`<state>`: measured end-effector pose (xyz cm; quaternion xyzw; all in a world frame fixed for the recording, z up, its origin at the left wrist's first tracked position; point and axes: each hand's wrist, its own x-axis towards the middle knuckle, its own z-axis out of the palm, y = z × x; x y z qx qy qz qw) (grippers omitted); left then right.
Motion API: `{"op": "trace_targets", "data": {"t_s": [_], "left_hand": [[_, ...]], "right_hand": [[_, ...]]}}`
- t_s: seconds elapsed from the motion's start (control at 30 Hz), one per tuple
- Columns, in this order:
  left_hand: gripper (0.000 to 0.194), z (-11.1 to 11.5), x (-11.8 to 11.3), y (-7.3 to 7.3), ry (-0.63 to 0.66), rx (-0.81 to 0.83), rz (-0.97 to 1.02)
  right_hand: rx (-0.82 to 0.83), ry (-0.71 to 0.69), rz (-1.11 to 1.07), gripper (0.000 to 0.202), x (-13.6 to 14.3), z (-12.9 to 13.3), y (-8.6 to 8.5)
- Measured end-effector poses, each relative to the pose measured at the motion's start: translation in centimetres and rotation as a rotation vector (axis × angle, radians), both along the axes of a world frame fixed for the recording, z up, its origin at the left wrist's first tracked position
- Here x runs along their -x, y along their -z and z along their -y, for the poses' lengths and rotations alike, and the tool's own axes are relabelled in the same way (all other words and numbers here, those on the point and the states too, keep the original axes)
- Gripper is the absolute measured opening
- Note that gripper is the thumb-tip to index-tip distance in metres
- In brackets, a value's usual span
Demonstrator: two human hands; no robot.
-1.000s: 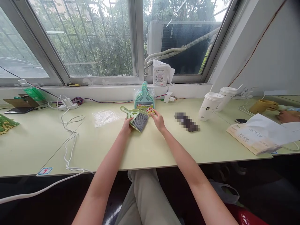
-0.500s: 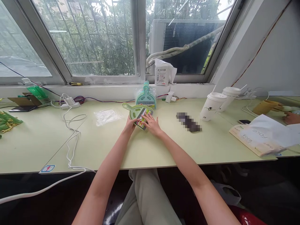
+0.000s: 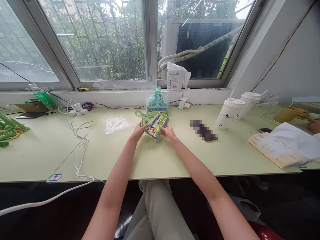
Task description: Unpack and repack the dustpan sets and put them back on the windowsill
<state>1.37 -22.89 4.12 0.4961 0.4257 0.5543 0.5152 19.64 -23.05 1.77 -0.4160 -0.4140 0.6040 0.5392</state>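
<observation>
A light green mini dustpan (image 3: 144, 120) is held just above the table, its looped handle toward the upper left. A brush with dark bristles (image 3: 153, 124) and a colourful printed label (image 3: 156, 127) lie in its pan. My left hand (image 3: 137, 132) is closed on its left edge, thumb over the front. My right hand (image 3: 169, 133) pinches the right edge beside the label; I cannot tell whether it grips pan, brush or label. Behind it, a stack of teal dustpans (image 3: 157, 103) in clear plastic leans against the wall under the window.
A clear plastic wrapper (image 3: 116, 124) lies to the left, near white cables (image 3: 81, 141). On the right are a blurred dark item (image 3: 203, 130), white paper cups (image 3: 228, 113) and a paper bag (image 3: 270, 146). Another person's hand (image 3: 314, 126) shows at the far right.
My right hand has gone from lying spread over the label to pinching the right edge, so more of the label shows. The view has shifted slightly.
</observation>
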Motion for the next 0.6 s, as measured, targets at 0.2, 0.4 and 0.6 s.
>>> {"op": "trace_targets", "data": {"t_s": [0.2, 0.4, 0.6], "left_hand": [[0.046, -1.3, 5.1, 1.1, -0.797, 0.052, -0.93], [0.046, -0.9, 5.0, 1.2, -0.471, 0.134, -1.354], [0.043, -0.3, 3.6, 1.1, -0.459, 0.01, -1.495]], "right_hand": [[0.05, 0.13, -0.113, 0.02, -0.9, 0.0, -0.5], [0.041, 0.108, -0.087, 0.017, -1.4, -0.2, -0.8], [0.079, 0.076, 0.007, 0.016, -1.5, -0.2, -1.0]]}}
